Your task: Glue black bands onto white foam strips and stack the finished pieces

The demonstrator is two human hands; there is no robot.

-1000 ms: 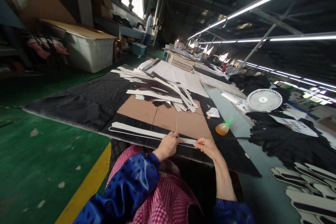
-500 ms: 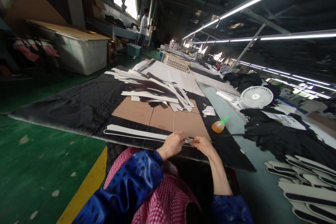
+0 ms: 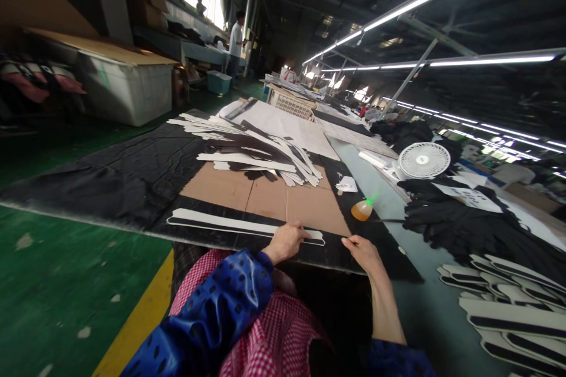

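A long white strip [image 3: 230,221] with a black band along it lies near the front edge of the black-covered table. My left hand [image 3: 286,242] rests on its right part, fingers bent and pressed down on it. The strip's right end shows beyond these fingertips. Just right of that end, apart from it, my right hand [image 3: 363,252] has thumb and forefinger pinched together; whether anything tiny is between them cannot be made out. Behind the strip lies a brown cardboard sheet [image 3: 265,195], bearing a loose pile of white and dark strips [image 3: 252,150].
An orange-filled squeeze bottle [image 3: 362,210] with a green tip stands right of the cardboard, near a small white piece [image 3: 347,184]. Farther right are a white fan [image 3: 423,160], black fabric [image 3: 460,224] and stacked black-and-white strips [image 3: 517,312]. A person [image 3: 236,41] stands far back.
My right hand has moved right, away from the strip's end, which now shows uncovered. My left hand stays on the strip. The view has shifted slightly.
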